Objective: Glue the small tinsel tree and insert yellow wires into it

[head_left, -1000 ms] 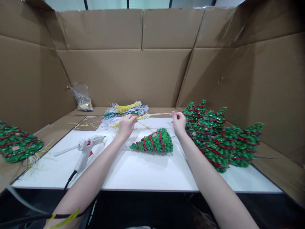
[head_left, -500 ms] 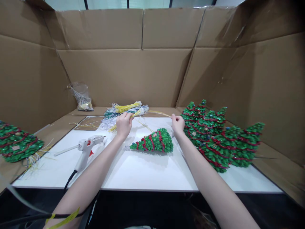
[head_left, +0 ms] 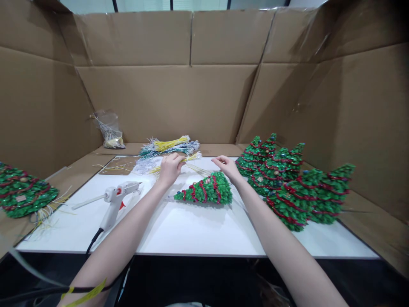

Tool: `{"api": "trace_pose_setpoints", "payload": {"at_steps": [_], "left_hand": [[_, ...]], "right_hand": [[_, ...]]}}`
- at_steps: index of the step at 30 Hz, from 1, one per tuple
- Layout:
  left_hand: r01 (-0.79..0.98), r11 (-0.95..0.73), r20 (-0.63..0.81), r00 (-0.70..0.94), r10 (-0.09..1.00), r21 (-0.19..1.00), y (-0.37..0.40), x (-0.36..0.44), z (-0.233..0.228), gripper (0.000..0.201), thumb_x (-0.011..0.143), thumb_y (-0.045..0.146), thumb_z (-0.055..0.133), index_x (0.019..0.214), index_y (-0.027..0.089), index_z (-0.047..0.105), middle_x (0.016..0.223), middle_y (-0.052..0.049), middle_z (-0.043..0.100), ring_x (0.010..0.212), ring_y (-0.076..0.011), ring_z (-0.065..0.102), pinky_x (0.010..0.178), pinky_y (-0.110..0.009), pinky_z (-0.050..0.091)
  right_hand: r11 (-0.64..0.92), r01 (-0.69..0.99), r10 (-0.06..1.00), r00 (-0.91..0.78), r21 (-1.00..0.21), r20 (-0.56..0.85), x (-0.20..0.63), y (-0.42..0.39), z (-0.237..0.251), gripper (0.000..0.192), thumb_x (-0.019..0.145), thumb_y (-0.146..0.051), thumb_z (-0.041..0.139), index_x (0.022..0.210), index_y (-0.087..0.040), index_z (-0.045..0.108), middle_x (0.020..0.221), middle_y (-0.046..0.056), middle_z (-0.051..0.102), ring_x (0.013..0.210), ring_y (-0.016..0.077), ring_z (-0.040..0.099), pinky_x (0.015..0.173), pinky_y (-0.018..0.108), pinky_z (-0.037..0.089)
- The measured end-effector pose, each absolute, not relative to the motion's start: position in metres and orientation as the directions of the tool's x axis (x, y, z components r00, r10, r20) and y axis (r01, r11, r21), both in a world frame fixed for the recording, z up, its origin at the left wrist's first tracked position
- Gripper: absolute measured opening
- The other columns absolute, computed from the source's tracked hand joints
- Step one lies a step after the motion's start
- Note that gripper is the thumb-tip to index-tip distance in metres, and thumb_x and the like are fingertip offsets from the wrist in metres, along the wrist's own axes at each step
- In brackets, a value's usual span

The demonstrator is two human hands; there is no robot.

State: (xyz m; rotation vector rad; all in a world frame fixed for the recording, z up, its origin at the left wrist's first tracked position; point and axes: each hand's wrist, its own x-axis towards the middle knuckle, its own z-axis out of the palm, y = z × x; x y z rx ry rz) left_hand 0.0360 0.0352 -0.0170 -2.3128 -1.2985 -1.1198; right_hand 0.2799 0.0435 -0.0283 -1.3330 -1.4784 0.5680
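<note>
My left hand (head_left: 171, 169) is closed round a bundle of thin yellow wires (head_left: 192, 157) with white tips, held low over the back of the white board. My right hand (head_left: 226, 167) is a short way to the right, fingertips pinched together; whatever they hold, if anything, is too small to make out. Between and below my hands, a small green artificial Christmas tree (head_left: 206, 190) with red garland lies on its side, tip to the left. A few loose pale yellow wires (head_left: 198, 170) stretch behind it.
A white hot glue gun (head_left: 115, 202) rests on the board (head_left: 198, 234) at left. Several decorated trees (head_left: 289, 183) stand at right, another tree (head_left: 24, 192) at far left. More wire bundles (head_left: 169, 145) and a plastic bag (head_left: 109, 130) lie behind. Cardboard walls (head_left: 159, 102) surround the board.
My right hand has moved left, closer to my left hand. The yellow wire stretched between my hands is gone from there; more loose wires now lie behind the fallen tree.
</note>
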Motion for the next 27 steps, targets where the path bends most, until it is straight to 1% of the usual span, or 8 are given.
{"api": "trace_pose_setpoints", "payload": {"at_steps": [3, 5, 7, 10, 12, 18, 22, 27], "left_hand": [[0.781, -0.617, 0.704, 0.389, 0.594, 0.090, 0.033, 0.041, -0.018, 0.014, 0.085, 0.026, 0.056, 0.096, 0.023, 0.064, 0.087, -0.002, 0.064, 0.085, -0.0170, 0.057, 0.075, -0.031, 0.036], [0.762, -0.645, 0.690, 0.435, 0.578, 0.060, 0.031, 0.044, -0.017, 0.014, 0.085, 0.026, 0.056, 0.096, 0.024, 0.063, 0.088, -0.002, 0.064, 0.086, -0.0164, 0.057, 0.075, -0.031, 0.035], [0.749, -0.661, 0.684, 0.461, 0.566, 0.041, 0.029, 0.046, -0.016, 0.013, 0.085, 0.026, 0.056, 0.096, 0.024, 0.063, 0.087, -0.001, 0.064, 0.085, -0.0158, 0.057, 0.075, -0.031, 0.034], [0.740, -0.672, 0.687, 0.473, 0.552, 0.030, 0.027, 0.048, -0.015, 0.012, 0.085, 0.027, 0.057, 0.095, 0.024, 0.063, 0.087, -0.001, 0.065, 0.085, -0.0153, 0.057, 0.075, -0.030, 0.034], [0.736, -0.677, 0.691, 0.475, 0.545, 0.028, 0.026, 0.049, -0.015, 0.012, 0.085, 0.027, 0.057, 0.094, 0.024, 0.063, 0.087, 0.000, 0.065, 0.085, -0.0152, 0.057, 0.075, -0.030, 0.033], [0.735, -0.677, 0.689, 0.481, 0.542, 0.019, 0.026, 0.049, -0.016, 0.013, 0.086, 0.029, 0.055, 0.095, 0.024, 0.063, 0.087, -0.001, 0.065, 0.086, -0.0157, 0.057, 0.076, -0.030, 0.033], [0.744, -0.668, 0.690, 0.472, 0.549, 0.023, 0.026, 0.050, -0.015, 0.013, 0.085, 0.029, 0.056, 0.096, 0.024, 0.062, 0.088, -0.002, 0.065, 0.086, -0.0159, 0.057, 0.077, -0.031, 0.033], [0.749, -0.662, 0.703, 0.463, 0.540, 0.015, 0.028, 0.048, -0.015, 0.012, 0.085, 0.029, 0.057, 0.094, 0.024, 0.063, 0.087, -0.001, 0.065, 0.085, -0.0159, 0.058, 0.076, -0.031, 0.033]], "right_hand": [[0.376, 0.335, 0.918, -0.008, -0.864, 0.397, 0.271, 0.033, -0.016, 0.042, 0.070, -0.054, 0.058, 0.088, -0.017, 0.067, 0.073, 0.003, 0.062, 0.064, 0.0138, 0.050, 0.055, 0.025, 0.041], [0.418, 0.339, 0.903, -0.054, -0.843, 0.427, 0.267, 0.029, -0.012, 0.042, 0.070, -0.054, 0.059, 0.088, -0.017, 0.068, 0.077, 0.004, 0.063, 0.065, 0.0136, 0.049, 0.057, 0.026, 0.041], [0.455, 0.355, 0.884, -0.066, -0.817, 0.464, 0.265, 0.028, -0.010, 0.038, 0.069, -0.052, 0.061, 0.081, -0.017, 0.069, 0.076, 0.003, 0.062, 0.064, 0.0133, 0.047, 0.058, 0.027, 0.040], [0.491, 0.367, 0.861, -0.063, -0.790, 0.505, 0.266, 0.027, -0.010, 0.033, 0.067, -0.050, 0.064, 0.068, -0.017, 0.066, 0.071, 0.003, 0.058, 0.064, 0.0135, 0.047, 0.059, 0.027, 0.038], [0.497, 0.378, 0.855, -0.062, -0.781, 0.514, 0.266, 0.027, -0.010, 0.033, 0.067, -0.050, 0.063, 0.066, -0.017, 0.063, 0.071, 0.003, 0.055, 0.064, 0.0138, 0.047, 0.059, 0.027, 0.037], [0.489, 0.414, 0.853, -0.045, -0.768, 0.519, 0.265, 0.031, -0.011, 0.035, 0.071, -0.053, 0.057, 0.064, -0.019, 0.054, 0.065, 0.001, 0.050, 0.062, 0.0138, 0.045, 0.059, 0.027, 0.038], [0.496, 0.411, 0.837, 0.006, -0.765, 0.546, 0.268, 0.035, -0.015, 0.030, 0.073, -0.047, 0.056, 0.066, -0.018, 0.054, 0.066, 0.002, 0.052, 0.063, 0.0143, 0.046, 0.059, 0.028, 0.038], [0.470, 0.469, 0.815, 0.095, -0.748, 0.571, 0.276, 0.045, -0.023, 0.025, 0.076, -0.041, 0.053, 0.067, -0.018, 0.053, 0.066, 0.002, 0.052, 0.064, 0.0151, 0.048, 0.059, 0.028, 0.039]]}}
